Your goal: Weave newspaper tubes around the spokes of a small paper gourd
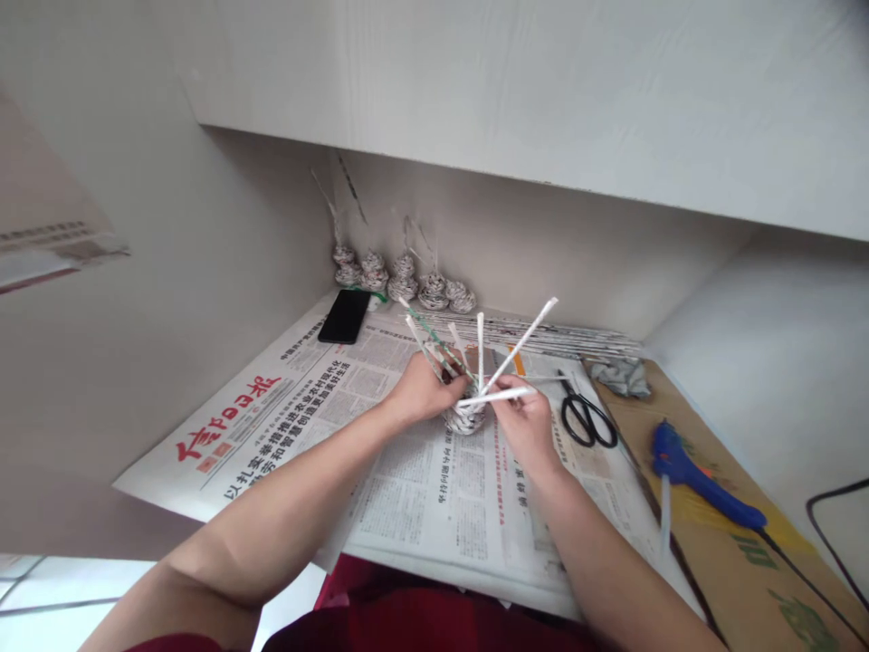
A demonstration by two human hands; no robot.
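A small basket woven from rolled paper [465, 418] is between my hands above the newspaper, with several white paper sticks [520, 346] fanning up and out of it. A greenish printed stick [434, 335] leans to the left among them. My left hand [434, 385] is closed on the basket's left side, thumb at its rim. On the right, my right hand [524, 415] pinches a paper stick [506, 396] that lies nearly level across the rim. Its fingertips are partly hidden behind that stick.
Newspaper [400, 471] covers the table. Woven paper gourds [403, 276] line the back wall near a black phone [344, 316] and a bundle of paper sticks [577, 340]. To the right lie scissors [587, 418], a grey cloth [620, 377] and a blue glue gun [702, 480] on cardboard [720, 552].
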